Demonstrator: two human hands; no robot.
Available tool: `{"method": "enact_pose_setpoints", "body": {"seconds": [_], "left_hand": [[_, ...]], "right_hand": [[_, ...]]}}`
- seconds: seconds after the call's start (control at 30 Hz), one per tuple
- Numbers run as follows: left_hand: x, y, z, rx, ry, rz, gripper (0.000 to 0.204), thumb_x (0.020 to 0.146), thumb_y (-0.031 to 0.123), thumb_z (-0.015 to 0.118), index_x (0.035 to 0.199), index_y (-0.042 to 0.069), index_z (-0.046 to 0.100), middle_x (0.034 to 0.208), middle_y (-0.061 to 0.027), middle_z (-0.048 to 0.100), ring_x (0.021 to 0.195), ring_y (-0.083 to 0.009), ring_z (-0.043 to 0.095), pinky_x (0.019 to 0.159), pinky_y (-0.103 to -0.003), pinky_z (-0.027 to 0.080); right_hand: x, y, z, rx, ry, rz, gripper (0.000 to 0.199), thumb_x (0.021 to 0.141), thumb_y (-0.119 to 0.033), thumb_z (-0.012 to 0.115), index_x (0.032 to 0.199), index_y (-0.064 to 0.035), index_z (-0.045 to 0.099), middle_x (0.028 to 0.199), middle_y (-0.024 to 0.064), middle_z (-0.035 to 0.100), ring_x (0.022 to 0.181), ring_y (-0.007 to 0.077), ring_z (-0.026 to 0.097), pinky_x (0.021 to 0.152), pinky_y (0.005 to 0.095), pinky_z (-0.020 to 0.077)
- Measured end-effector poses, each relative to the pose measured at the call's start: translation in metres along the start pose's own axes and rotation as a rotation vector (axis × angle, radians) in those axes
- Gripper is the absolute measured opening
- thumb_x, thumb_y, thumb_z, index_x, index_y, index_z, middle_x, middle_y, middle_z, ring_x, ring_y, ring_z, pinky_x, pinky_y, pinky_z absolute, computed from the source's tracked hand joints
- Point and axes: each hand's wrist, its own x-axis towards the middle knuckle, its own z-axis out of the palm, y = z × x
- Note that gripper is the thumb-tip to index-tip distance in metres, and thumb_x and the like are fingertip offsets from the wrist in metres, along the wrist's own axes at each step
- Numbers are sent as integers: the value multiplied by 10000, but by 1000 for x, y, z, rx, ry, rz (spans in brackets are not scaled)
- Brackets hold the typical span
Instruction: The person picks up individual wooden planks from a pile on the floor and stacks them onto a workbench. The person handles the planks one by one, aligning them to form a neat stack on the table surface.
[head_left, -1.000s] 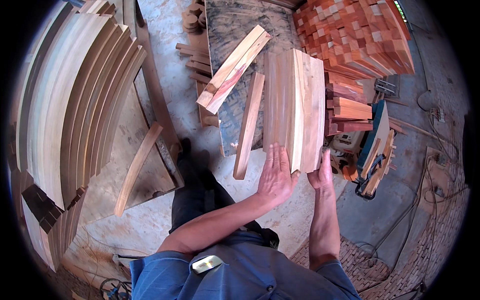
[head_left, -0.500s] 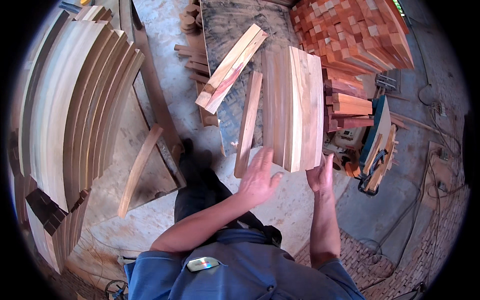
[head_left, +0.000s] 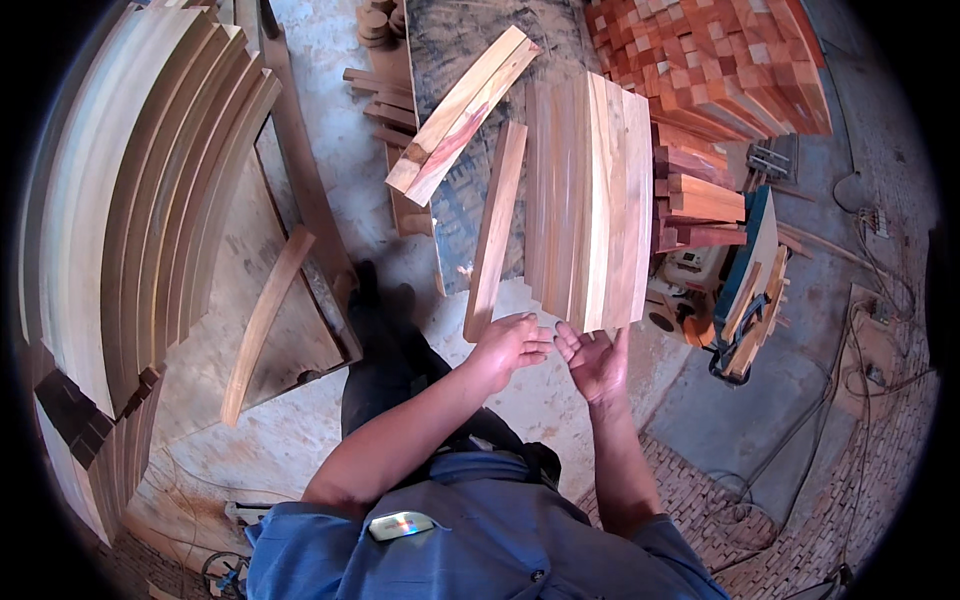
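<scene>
A row of pale and brown wooden boards (head_left: 588, 200) lies side by side on the workbench, their near ends jutting past its edge. My right hand (head_left: 597, 365) is just below those near ends, palm up with fingers spread; whether its fingertips touch the wood I cannot tell. My left hand (head_left: 515, 350) hovers beside it, fingers stretched toward the right, holding nothing. Left of the row lies a single narrow wooden strip (head_left: 496, 230), its near end just above my left hand. Farther off, two pale strips with a reddish streak (head_left: 465, 115) lie slantwise together.
At left, a tall stack of curved boards (head_left: 150, 200) stands by a table with one loose curved strip (head_left: 268, 325) on it. Reddish wood blocks (head_left: 710, 65) are piled at the far right. A blue-edged stand (head_left: 750, 270) holds offcuts, and cables (head_left: 830, 420) run across the floor.
My left hand has come off the near end of the boards and dropped slightly. My right hand has moved left from the row's right corner, so both hands are closer together.
</scene>
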Motion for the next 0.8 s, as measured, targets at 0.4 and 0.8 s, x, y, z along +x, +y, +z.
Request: {"method": "enact_pose_setpoints", "body": {"seconds": [0.4, 0.8], "left_hand": [[19, -5, 15, -231, -69, 71, 290, 1062, 253, 478, 1214, 8, 503, 1135, -170, 607, 1088, -314, 634, 925, -432, 520], [27, -4, 19, -184, 196, 142, 584, 1045, 127, 467, 1573, 79, 222, 1183, -123, 589, 964, -257, 667, 825, -385, 563]], "right_hand": [[-2, -34, 49, 40, -40, -107, 757, 996, -707, 253, 1501, -165, 407, 1532, 89, 433, 1340, 301, 465, 1046, 494, 426], [-2, -18, 30, 14, 106, -86, 822, 965, -733, 326, 1495, -106, 373, 1412, 132, 502, 1247, 301, 539, 988, 474, 494]]}}
